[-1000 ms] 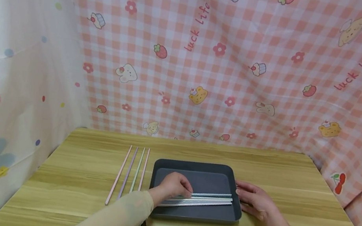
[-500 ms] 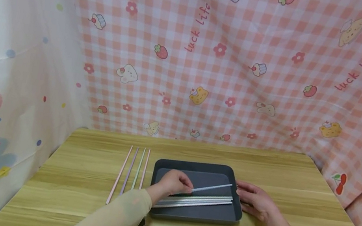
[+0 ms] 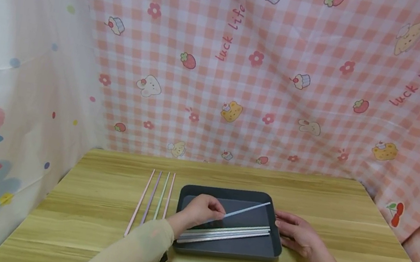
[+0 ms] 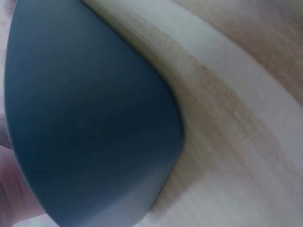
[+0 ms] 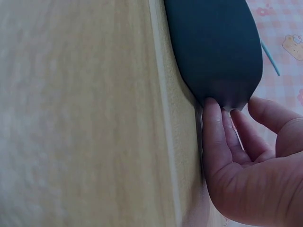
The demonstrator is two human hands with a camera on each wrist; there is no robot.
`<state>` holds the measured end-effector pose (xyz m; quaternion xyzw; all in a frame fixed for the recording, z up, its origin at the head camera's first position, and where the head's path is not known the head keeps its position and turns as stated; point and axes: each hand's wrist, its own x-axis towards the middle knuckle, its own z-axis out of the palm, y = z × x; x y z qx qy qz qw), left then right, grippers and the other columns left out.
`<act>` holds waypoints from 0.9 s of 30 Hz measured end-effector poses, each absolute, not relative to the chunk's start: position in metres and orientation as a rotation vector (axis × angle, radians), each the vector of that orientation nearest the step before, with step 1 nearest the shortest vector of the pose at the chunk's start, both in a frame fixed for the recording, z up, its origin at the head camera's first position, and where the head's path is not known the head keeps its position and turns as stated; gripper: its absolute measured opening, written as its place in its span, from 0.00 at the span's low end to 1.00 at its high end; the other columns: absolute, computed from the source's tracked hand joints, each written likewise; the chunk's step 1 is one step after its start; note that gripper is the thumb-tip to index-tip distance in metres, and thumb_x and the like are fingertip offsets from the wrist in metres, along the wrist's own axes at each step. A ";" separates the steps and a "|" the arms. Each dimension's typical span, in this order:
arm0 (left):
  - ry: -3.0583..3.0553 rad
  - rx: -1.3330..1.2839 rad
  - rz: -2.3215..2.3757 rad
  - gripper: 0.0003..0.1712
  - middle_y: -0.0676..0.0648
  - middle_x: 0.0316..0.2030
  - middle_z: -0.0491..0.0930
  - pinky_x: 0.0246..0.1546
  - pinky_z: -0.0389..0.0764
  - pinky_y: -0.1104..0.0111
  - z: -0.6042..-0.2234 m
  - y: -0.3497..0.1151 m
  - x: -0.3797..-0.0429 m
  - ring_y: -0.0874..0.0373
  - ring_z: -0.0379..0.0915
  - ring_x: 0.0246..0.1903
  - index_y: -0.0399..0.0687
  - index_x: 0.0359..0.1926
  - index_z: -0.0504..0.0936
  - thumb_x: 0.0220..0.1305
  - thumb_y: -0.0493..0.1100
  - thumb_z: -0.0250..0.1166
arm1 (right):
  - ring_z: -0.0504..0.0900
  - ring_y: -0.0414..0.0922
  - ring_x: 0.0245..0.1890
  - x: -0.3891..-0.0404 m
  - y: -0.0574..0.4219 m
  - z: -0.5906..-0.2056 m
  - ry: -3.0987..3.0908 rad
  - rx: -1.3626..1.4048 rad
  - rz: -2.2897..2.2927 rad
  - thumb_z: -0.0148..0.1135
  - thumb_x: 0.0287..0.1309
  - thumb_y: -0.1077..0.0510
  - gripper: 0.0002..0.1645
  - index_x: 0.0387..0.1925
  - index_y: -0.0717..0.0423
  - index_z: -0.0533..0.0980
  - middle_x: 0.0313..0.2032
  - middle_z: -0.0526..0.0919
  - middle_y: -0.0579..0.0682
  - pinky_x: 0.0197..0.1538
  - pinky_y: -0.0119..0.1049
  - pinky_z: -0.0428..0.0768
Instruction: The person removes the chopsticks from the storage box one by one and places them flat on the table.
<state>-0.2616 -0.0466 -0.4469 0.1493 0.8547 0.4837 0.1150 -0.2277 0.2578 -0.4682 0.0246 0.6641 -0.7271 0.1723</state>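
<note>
A dark grey rectangular tray (image 3: 231,253) stands on the table. Over its left part my left hand (image 3: 201,210) pinches a thin light-blue stick (image 3: 248,209) between thumb and fingers. This stick slants up to the far right, its free end near the tray's far right corner. Below it several pale sticks (image 3: 234,235) lie side by side in the tray. My right hand (image 3: 297,233) is at the tray's right end. In the right wrist view its extended fingers touch the outer wall (image 5: 218,56), thumb tip right at the rim. The left wrist view mostly shows the tray's outside (image 4: 94,113).
Left of the tray lie several pastel sticks in a spaced row: a pink stick (image 3: 138,205), a purple stick (image 3: 150,197), a green stick (image 3: 162,195) and another pink one. Behind the wooden table (image 3: 320,196) hangs a checked curtain (image 3: 210,80).
My left hand has lifted the light-blue stick from beside the other sticks in the tray, its free end swinging towards the far side. My right hand stays at the tray's right end.
</note>
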 end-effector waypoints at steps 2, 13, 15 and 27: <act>2.503 0.454 1.424 0.02 0.51 0.30 0.80 0.30 0.73 0.69 -0.447 -0.048 -0.262 0.60 0.71 0.29 0.38 0.34 0.87 0.61 0.34 0.70 | 0.82 0.39 0.43 -0.228 0.258 -0.469 1.882 0.058 -2.064 0.60 0.67 0.62 0.32 0.69 0.67 0.64 0.46 0.84 0.46 0.44 0.38 0.82; 2.483 0.369 1.518 0.02 0.50 0.32 0.80 0.34 0.76 0.66 -0.442 -0.053 -0.267 0.58 0.72 0.32 0.41 0.36 0.86 0.64 0.36 0.68 | 0.82 0.38 0.42 -0.228 0.259 -0.470 1.838 0.015 -2.094 0.59 0.68 0.63 0.28 0.67 0.65 0.68 0.45 0.85 0.44 0.43 0.36 0.82; 2.491 0.366 1.537 0.03 0.50 0.32 0.80 0.34 0.76 0.67 -0.441 -0.054 -0.267 0.59 0.72 0.32 0.40 0.37 0.86 0.65 0.36 0.68 | 0.82 0.38 0.42 -0.228 0.259 -0.470 1.837 0.017 -2.094 0.59 0.68 0.63 0.28 0.67 0.65 0.68 0.45 0.85 0.44 0.43 0.36 0.82; 2.416 0.298 1.723 0.05 0.51 0.28 0.77 0.26 0.71 0.70 -0.443 -0.060 -0.270 0.59 0.69 0.26 0.36 0.40 0.83 0.68 0.35 0.64 | 0.82 0.39 0.42 -0.229 0.259 -0.471 1.855 0.049 -2.080 0.60 0.68 0.61 0.30 0.68 0.65 0.66 0.45 0.85 0.45 0.43 0.37 0.82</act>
